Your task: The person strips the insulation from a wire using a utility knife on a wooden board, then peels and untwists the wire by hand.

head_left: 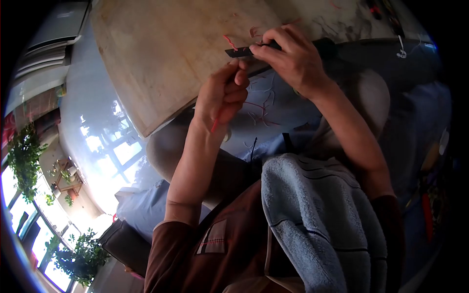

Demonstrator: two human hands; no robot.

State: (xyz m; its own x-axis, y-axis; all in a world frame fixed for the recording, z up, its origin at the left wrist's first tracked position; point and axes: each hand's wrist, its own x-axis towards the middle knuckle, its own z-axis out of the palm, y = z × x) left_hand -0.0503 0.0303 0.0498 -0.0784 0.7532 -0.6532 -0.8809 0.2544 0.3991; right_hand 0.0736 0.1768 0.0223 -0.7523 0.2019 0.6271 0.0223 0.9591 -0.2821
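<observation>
My right hand (295, 58) is closed around a dark utility knife (236, 52), its blade end pointing left over the table's front edge. My left hand (224, 93) is closed just below the blade. A red wire (215, 125) passes through it and its end sticks out near the wrist. Whether the wire's upper end touches the blade is hidden by my fingertips. A curled red strip (227, 41) rises at the blade's upper edge.
A worn board (161, 53) forms the work surface. Thin wire scraps (264, 100) hang or lie beneath its edge. A light-blue towel (312, 205) lies over my front. Tools (391, 17) rest at the far right, and plants (80, 256) stand by windows on the left.
</observation>
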